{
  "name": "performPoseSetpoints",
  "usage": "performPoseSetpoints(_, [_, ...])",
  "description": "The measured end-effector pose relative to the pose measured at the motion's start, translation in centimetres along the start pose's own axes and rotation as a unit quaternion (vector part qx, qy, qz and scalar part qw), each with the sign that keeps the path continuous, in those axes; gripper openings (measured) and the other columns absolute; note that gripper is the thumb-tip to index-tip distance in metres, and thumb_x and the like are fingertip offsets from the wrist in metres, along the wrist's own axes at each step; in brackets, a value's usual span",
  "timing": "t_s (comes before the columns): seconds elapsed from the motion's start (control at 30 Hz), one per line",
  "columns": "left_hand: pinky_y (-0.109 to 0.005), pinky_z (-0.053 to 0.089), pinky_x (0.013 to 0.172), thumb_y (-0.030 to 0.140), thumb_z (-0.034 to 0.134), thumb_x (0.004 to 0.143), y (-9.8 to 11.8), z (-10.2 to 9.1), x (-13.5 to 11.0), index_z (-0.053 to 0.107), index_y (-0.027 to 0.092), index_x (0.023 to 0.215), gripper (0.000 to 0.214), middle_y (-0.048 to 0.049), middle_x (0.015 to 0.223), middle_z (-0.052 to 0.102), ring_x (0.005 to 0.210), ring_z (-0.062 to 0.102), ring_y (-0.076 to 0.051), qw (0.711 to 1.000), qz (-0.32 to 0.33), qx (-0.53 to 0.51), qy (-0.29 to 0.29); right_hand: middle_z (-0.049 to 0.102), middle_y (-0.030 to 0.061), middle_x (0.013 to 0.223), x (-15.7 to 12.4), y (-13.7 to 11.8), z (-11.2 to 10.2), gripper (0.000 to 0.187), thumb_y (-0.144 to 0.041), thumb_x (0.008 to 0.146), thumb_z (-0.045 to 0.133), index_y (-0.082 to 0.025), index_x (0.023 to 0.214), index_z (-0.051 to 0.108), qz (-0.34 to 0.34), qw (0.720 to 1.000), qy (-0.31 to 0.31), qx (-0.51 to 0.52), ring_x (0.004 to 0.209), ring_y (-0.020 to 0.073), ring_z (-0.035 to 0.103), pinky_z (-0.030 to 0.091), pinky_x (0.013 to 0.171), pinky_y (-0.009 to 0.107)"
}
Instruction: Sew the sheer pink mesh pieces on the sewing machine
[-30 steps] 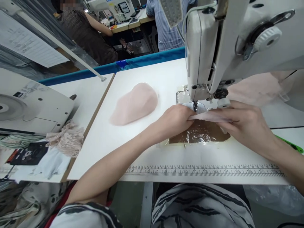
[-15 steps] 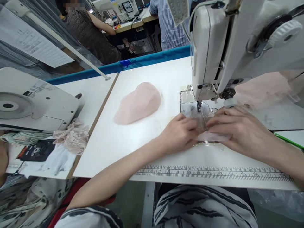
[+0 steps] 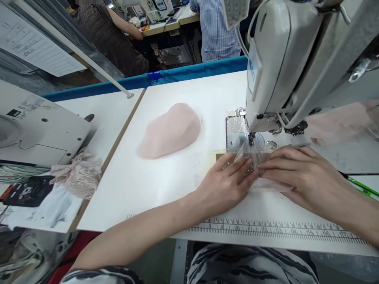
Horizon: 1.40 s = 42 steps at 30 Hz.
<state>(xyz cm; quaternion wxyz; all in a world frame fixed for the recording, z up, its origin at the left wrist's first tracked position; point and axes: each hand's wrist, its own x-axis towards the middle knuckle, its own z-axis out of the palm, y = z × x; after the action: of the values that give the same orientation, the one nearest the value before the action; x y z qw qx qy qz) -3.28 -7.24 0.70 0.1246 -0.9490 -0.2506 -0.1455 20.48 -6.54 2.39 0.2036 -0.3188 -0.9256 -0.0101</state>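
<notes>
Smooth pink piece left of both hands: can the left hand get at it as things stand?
Probably yes: nothing visible stands between the left hand and the pink piece, though the hand would first have to leave the sheer fabric.

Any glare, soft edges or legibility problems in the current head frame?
Head view: the white tabletop looks nearly washed out; the metal needle plate catches reflections; the left hand and right hand look fairly crisp, but the sheer fabric at them is hard to trace; the pink piece has soft edges; the hanging sheet's print is unreadable.
</notes>
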Motion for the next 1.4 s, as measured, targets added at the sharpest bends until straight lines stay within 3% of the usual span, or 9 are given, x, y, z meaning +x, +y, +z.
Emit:
performPoseSetpoints(0.33, [-0.05,0.038,0.115,0.023,0.051,0.099,-0.7,0.9,0.4,0.065,0.014,0.127,0.033,-0.0119,0.129,0.068,0.121,0.064,-0.024,1.0,-0.018,-0.009,0.008,0.077,-0.0008,0.104,0.0,0.5,0.7,0.032,-0.007,0.09,0.048,-0.025,0.092,0.075,0.01,1.0,0.023,-0.018,0.1,0.0241,0.067,0.045,0.087,0.042])
performPoseSetpoints(0.53, [-0.052,0.034,0.118,0.021,0.047,0.1,-1.6,1.3,1.0,0.063,0.016,0.129,0.033,-0.0108,0.13,0.068,0.123,0.063,-0.023,0.999,-0.038,-0.02,-0.004,0.078,0.001,0.101,0.0,1.4,1.6,0.027,-0.012,0.094,0.05,-0.024,0.097,0.075,0.024,0.999,0.021,-0.041,0.094,0.0234,0.069,0.044,0.093,0.044])
performPoseSetpoints(0.93, [-0.054,0.029,0.116,0.021,0.044,0.102,-3.2,2.6,1.9,0.061,0.018,0.131,0.034,-0.0095,0.131,0.067,0.125,0.06,-0.022,0.998,-0.069,0.0,0.013,0.078,0.0034,0.097,1.0,2.6,2.5,0.023,-0.016,0.096,0.053,-0.02,0.095,0.075,0.027,0.993,0.064,-0.092,0.076,0.0202,0.07,0.046,0.08,0.037])
performPoseSetpoints(1.03, [-0.05,0.037,0.107,0.02,0.048,0.1,-2.8,2.4,1.9,0.064,0.018,0.125,0.03,-0.0077,0.129,0.068,0.117,0.062,-0.022,0.996,-0.074,0.025,0.038,0.078,0.0024,0.101,1.0,2.3,2.5,0.02,-0.02,0.097,0.053,-0.019,0.098,0.073,0.034,0.993,0.068,-0.096,0.078,0.0199,0.07,0.045,0.08,0.037])
performPoseSetpoints(1.17, [-0.037,0.044,0.075,0.017,0.054,0.095,-1.8,1.3,2.0,0.069,0.018,0.1,0.016,-0.0045,0.116,0.073,0.091,0.065,-0.019,0.994,-0.094,0.026,0.056,0.078,0.002,0.1,0.7,1.7,2.4,0.018,-0.025,0.097,0.053,-0.019,0.101,0.069,0.043,0.995,0.066,-0.054,0.083,0.0203,0.069,0.043,0.078,0.036])
performPoseSetpoints(1.3, [-0.027,0.04,0.057,0.01,0.051,0.09,-1.7,-0.3,2.6,0.064,0.016,0.092,0.015,-0.0023,0.096,0.073,0.063,0.058,-0.012,0.984,-0.147,-0.088,-0.037,0.077,0.0008,0.099,0.3,1.5,2.1,0.016,-0.018,0.097,0.053,-0.022,0.095,0.068,0.027,0.998,0.062,-0.01,0.09,0.0191,0.07,0.043,0.077,0.034])
performPoseSetpoints(1.4, [-0.024,0.04,0.054,0.006,0.049,0.088,-2.4,-1.2,3.5,0.062,0.015,0.097,0.018,-0.0011,0.081,0.069,0.063,0.059,-0.014,0.959,-0.202,-0.176,-0.096,0.077,0.0017,0.092,0.2,1.6,1.8,0.015,-0.019,0.098,0.054,-0.023,0.096,0.069,0.039,0.995,0.091,0.0,0.083,0.0185,0.071,0.046,0.077,0.035])
